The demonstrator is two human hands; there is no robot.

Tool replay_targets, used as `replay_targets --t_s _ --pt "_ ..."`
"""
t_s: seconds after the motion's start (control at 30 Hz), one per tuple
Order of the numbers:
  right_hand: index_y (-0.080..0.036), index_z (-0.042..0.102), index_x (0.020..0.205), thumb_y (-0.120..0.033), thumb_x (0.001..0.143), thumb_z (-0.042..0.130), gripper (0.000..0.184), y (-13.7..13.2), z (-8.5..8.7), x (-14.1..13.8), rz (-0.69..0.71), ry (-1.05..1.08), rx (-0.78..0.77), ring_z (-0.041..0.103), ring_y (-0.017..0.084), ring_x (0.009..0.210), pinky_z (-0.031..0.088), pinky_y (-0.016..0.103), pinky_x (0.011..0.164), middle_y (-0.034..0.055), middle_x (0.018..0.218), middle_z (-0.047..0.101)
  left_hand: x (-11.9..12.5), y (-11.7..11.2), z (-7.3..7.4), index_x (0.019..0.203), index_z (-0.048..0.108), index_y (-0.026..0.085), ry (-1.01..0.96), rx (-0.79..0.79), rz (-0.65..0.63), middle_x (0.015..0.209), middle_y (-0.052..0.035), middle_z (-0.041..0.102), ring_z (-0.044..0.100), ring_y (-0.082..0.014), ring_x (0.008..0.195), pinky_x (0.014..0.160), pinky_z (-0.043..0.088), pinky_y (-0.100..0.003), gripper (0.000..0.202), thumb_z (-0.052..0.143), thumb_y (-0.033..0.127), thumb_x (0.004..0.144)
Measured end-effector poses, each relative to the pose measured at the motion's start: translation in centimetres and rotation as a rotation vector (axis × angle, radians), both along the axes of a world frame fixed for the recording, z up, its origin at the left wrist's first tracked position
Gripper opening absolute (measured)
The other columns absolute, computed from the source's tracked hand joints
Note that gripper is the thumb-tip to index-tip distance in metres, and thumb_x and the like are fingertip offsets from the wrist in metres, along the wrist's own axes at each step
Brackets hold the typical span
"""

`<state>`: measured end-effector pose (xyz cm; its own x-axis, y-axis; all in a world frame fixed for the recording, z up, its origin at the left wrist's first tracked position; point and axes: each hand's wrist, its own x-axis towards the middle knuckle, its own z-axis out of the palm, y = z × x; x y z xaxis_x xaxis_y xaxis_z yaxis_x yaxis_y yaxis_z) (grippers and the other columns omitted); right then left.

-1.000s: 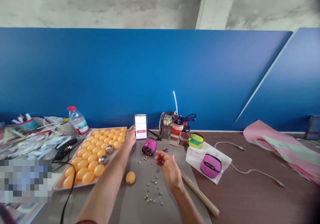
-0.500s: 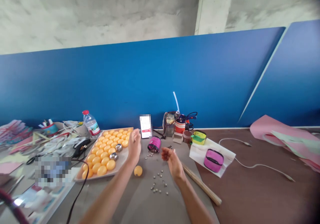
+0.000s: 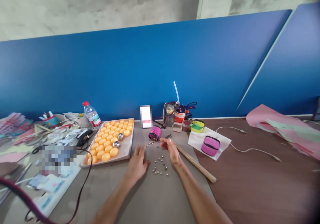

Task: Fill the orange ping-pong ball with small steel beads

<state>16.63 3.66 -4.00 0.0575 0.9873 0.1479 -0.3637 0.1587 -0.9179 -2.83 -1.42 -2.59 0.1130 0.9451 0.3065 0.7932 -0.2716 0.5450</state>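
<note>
My left hand is low over the grey mat, its fingers curved down where an orange ball stood, which is now hidden under it. My right hand hovers right of the loose beads with thumb and fingertips drawn together. Anything tiny between those fingertips is too small to make out. Several small shiny metal beads lie scattered between the hands. Past them, a magenta mesh pouch rests on its side, more beads near its mouth. Left stands a tray of orange balls with two silver ones.
A wooden-handled hammer lies beside my right forearm. Farther right, a second magenta pouch sits on white paper, near a white cable. A phone, a jar and a bottle stand along the blue partition.
My left hand has come down from beside the tray onto the spot of the loose orange ball, covering it. My right hand stays near the beads, fingertips closer together. The view has tilted down slightly.
</note>
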Motion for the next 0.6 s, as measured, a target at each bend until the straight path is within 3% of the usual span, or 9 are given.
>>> replay_targets --t_s 0.1,0.17,0.33,0.4,0.47,0.53,0.6 --pt "-0.018 0.071 0.090 -0.067 0.075 0.048 0.056 0.1 -0.1 0.1 0.012 -0.027 0.005 0.056 0.017 0.071 0.042 0.031 0.070 0.0031 0.076 0.065 0.1 0.4 0.7 0.108 0.059 0.020 0.001 -0.044 -0.058 0.115 -0.0129 0.058 0.052 -0.0287 0.112 0.098 0.037 -0.045 0.038 0.052 0.010 0.072" --pt "-0.018 0.071 0.091 -0.067 0.076 0.046 0.057 0.2 -0.2 0.1 0.021 -0.034 -0.001 0.056 0.017 0.071 0.042 0.030 0.069 0.0031 0.076 0.065 0.4 0.7 1.6 0.099 0.063 0.021 -0.108 -0.048 -0.092 0.104 -0.0114 0.062 0.056 -0.0264 0.102 0.094 0.040 -0.043 0.032 0.050 0.009 0.073" --pt "-0.017 0.070 0.091 -0.065 0.078 0.045 0.055 0.4 -0.5 0.1 0.006 -0.016 -0.016 0.055 0.016 0.069 0.041 0.030 0.067 0.0033 0.075 0.064 1.7 1.1 3.6 0.092 0.065 0.023 -0.515 -0.172 -0.065 0.084 -0.0052 0.064 0.058 -0.0200 0.077 0.077 0.045 -0.033 0.019 0.062 0.029 0.074" --pt "-0.017 0.070 0.093 -0.063 0.081 0.043 0.054 0.4 -0.7 0.2 0.005 -0.026 -0.016 0.055 0.016 0.070 0.042 0.030 0.067 0.0036 0.077 0.064 2.1 1.1 3.9 0.096 0.064 0.020 -0.769 -0.327 -0.073 0.075 -0.0032 0.062 0.054 -0.0149 0.062 0.060 0.044 -0.027 0.029 0.061 0.040 0.075" --pt "-0.017 0.069 0.094 -0.062 0.082 0.042 0.054 0.4 -0.7 0.3 0.015 -0.040 -0.011 0.055 0.016 0.071 0.042 0.030 0.068 0.0039 0.078 0.064 2.4 1.1 3.9 0.096 0.062 0.018 -1.149 -0.479 -0.090 0.077 -0.0029 0.060 0.052 -0.0115 0.056 0.050 0.039 -0.023 0.038 0.058 0.050 0.076" --pt "-0.017 0.068 0.095 -0.062 0.082 0.042 0.054 0.2 -0.7 0.4 0.019 -0.051 -0.009 0.055 0.016 0.072 0.042 0.031 0.069 0.0041 0.079 0.064 2.4 1.0 3.7 0.097 0.060 0.017 -1.456 -0.598 -0.141 0.080 -0.0034 0.060 0.054 -0.0107 0.059 0.051 0.040 -0.022 0.040 0.058 0.051 0.077" --pt "-0.017 0.068 0.096 -0.063 0.082 0.041 0.055 0.0 -0.5 0.5 0.013 -0.065 -0.011 0.055 0.017 0.073 0.043 0.031 0.070 0.0044 0.079 0.063 2.1 1.0 3.5 0.101 0.058 0.017 -1.625 -0.673 -0.196 0.084 -0.0047 0.061 0.058 -0.0119 0.066 0.057 0.044 -0.022 0.037 0.060 0.046 0.078"
